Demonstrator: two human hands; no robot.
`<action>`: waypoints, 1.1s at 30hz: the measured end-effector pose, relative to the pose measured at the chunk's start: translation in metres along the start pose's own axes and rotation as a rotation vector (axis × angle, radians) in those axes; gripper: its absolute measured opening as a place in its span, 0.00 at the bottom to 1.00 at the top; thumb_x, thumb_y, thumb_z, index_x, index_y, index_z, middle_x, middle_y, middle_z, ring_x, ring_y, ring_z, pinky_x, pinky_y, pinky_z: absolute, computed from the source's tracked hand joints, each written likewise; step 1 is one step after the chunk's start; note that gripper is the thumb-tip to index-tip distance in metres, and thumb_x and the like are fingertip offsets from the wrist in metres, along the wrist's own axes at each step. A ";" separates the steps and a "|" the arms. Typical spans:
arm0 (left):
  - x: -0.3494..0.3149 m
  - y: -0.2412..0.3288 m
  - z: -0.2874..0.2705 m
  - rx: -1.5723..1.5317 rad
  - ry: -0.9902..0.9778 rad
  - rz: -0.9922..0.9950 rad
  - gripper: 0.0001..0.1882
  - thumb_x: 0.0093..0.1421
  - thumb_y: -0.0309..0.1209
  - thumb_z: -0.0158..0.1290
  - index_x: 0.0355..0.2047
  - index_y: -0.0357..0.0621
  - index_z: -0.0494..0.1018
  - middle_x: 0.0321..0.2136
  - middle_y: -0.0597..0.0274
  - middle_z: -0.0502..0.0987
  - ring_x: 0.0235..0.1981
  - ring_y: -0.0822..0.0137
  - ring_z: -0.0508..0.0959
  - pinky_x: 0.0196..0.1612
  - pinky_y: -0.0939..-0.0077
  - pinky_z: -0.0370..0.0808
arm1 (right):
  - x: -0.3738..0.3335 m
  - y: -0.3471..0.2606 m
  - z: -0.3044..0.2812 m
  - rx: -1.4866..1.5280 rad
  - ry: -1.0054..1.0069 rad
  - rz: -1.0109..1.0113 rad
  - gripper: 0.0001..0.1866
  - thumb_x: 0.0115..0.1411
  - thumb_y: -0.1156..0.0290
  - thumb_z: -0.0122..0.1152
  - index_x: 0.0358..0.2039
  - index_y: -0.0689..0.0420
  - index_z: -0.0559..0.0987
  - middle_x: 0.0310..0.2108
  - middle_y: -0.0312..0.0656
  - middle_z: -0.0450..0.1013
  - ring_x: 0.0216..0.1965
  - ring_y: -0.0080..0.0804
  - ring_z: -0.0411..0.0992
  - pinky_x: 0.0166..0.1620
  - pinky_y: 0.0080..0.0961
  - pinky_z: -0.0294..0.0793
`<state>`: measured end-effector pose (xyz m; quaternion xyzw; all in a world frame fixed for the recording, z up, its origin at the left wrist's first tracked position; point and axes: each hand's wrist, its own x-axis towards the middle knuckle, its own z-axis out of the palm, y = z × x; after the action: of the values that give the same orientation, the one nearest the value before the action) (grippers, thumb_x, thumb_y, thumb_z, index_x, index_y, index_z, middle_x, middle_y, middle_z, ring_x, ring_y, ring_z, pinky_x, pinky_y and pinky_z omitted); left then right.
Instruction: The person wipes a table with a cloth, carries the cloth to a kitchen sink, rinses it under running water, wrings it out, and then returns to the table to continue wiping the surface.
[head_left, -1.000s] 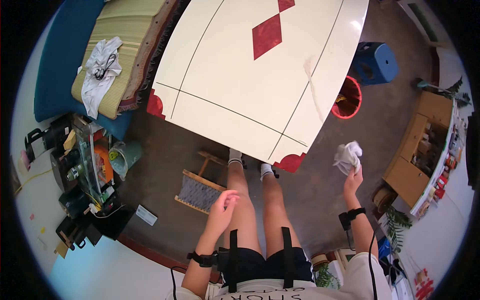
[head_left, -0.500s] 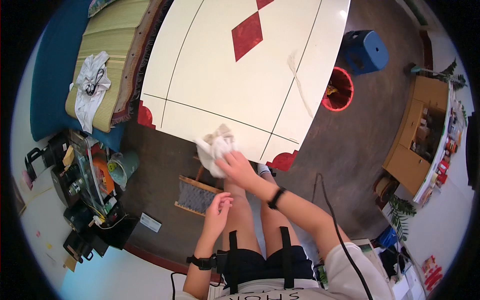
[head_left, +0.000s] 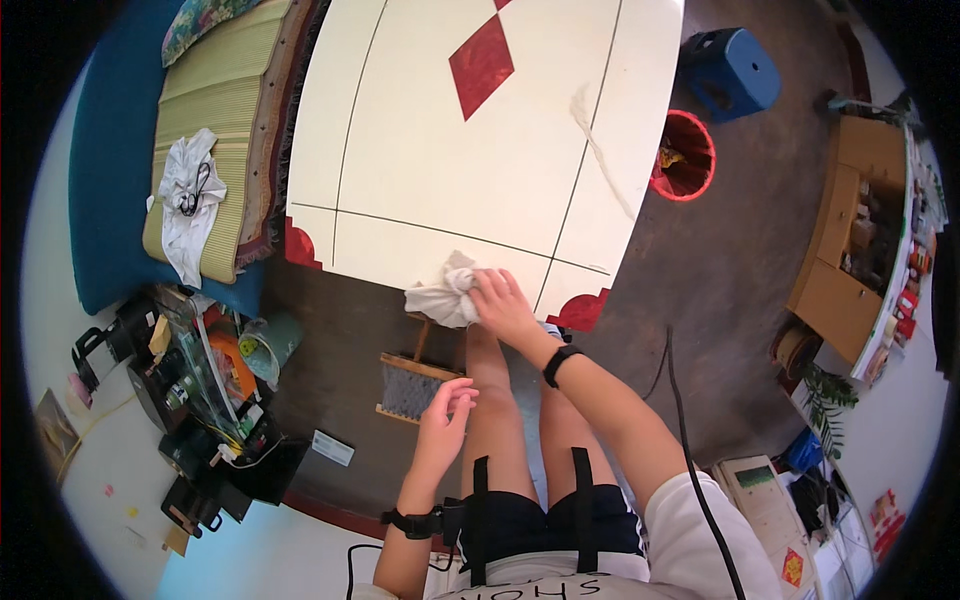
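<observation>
At the near edge of a white table (head_left: 430,160), my right hand (head_left: 503,304) is closed on a crumpled white cloth (head_left: 440,303). The cloth lies partly over the table's rim and partly hangs below it. Some of the fingertips are hidden in its folds. My left hand (head_left: 446,412) is held in the air above the floor, near my left knee. Its fingers are loosely bent and apart, with nothing in them.
A pale stringy strand (head_left: 602,155) lies on the table's right side. Beyond that edge stand a red bin (head_left: 708,160) and a blue stool (head_left: 735,75). A small wooden stool (head_left: 418,386) sits below the near edge. A dark cable (head_left: 683,420) hangs beside my right arm.
My right hand has moved up and a little right with the cloth, closer to the table's rim. Less of the cloth hangs down. My left hand keeps nearly the same pose.
</observation>
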<state>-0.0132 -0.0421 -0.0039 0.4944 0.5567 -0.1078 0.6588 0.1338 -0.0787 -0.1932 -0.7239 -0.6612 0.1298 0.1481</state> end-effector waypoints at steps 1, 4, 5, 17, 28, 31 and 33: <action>0.001 0.004 0.001 -0.027 -0.002 -0.013 0.13 0.64 0.27 0.42 0.47 0.37 0.65 0.39 0.58 0.75 0.38 0.71 0.74 0.44 0.78 0.69 | -0.010 0.007 -0.001 0.005 0.049 0.041 0.14 0.49 0.69 0.52 0.37 0.58 0.73 0.48 0.45 0.64 0.52 0.40 0.62 0.56 0.38 0.58; 0.003 -0.008 0.004 0.023 -0.021 0.005 0.13 0.62 0.25 0.43 0.48 0.37 0.65 0.39 0.59 0.75 0.38 0.71 0.74 0.44 0.78 0.69 | -0.053 0.027 -0.015 0.027 -0.002 0.183 0.17 0.45 0.69 0.57 0.37 0.58 0.73 0.48 0.43 0.64 0.50 0.41 0.62 0.53 0.37 0.61; 0.003 -0.008 0.005 0.024 -0.025 0.006 0.13 0.62 0.25 0.43 0.48 0.37 0.65 0.39 0.59 0.75 0.38 0.71 0.74 0.44 0.78 0.69 | -0.070 0.035 -0.023 0.047 -0.009 0.238 0.19 0.42 0.70 0.59 0.38 0.58 0.73 0.49 0.43 0.64 0.49 0.41 0.62 0.52 0.37 0.61; 0.007 -0.006 0.034 0.080 -0.083 0.002 0.14 0.62 0.24 0.43 0.48 0.38 0.66 0.39 0.60 0.75 0.37 0.73 0.74 0.42 0.80 0.69 | -0.116 0.024 -0.053 0.153 0.019 0.645 0.35 0.43 0.62 0.63 0.50 0.66 0.66 0.60 0.55 0.51 0.59 0.52 0.52 0.56 0.45 0.56; 0.012 0.009 0.058 0.116 -0.069 0.015 0.13 0.64 0.28 0.44 0.47 0.39 0.66 0.38 0.61 0.75 0.37 0.74 0.74 0.42 0.81 0.69 | -0.102 0.021 -0.019 -0.079 -0.036 0.800 0.35 0.42 0.59 0.67 0.50 0.60 0.67 0.62 0.53 0.50 0.63 0.48 0.48 0.59 0.45 0.50; 0.012 0.020 0.060 0.112 -0.061 0.008 0.13 0.63 0.27 0.44 0.47 0.38 0.66 0.38 0.61 0.75 0.37 0.74 0.74 0.42 0.81 0.69 | -0.089 0.047 -0.019 -0.109 0.035 0.806 0.35 0.40 0.61 0.67 0.50 0.58 0.68 0.62 0.51 0.50 0.63 0.46 0.49 0.59 0.45 0.51; 0.013 0.026 0.059 0.105 -0.048 0.009 0.13 0.63 0.26 0.43 0.47 0.38 0.66 0.38 0.61 0.75 0.37 0.74 0.74 0.42 0.81 0.69 | -0.075 0.073 -0.025 -0.120 0.097 0.815 0.35 0.39 0.62 0.68 0.49 0.57 0.68 0.62 0.51 0.51 0.62 0.45 0.50 0.57 0.45 0.51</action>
<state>0.0464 -0.0697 -0.0070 0.5282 0.5319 -0.1456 0.6456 0.2036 -0.1602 -0.1995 -0.9390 -0.3193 0.1047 0.0729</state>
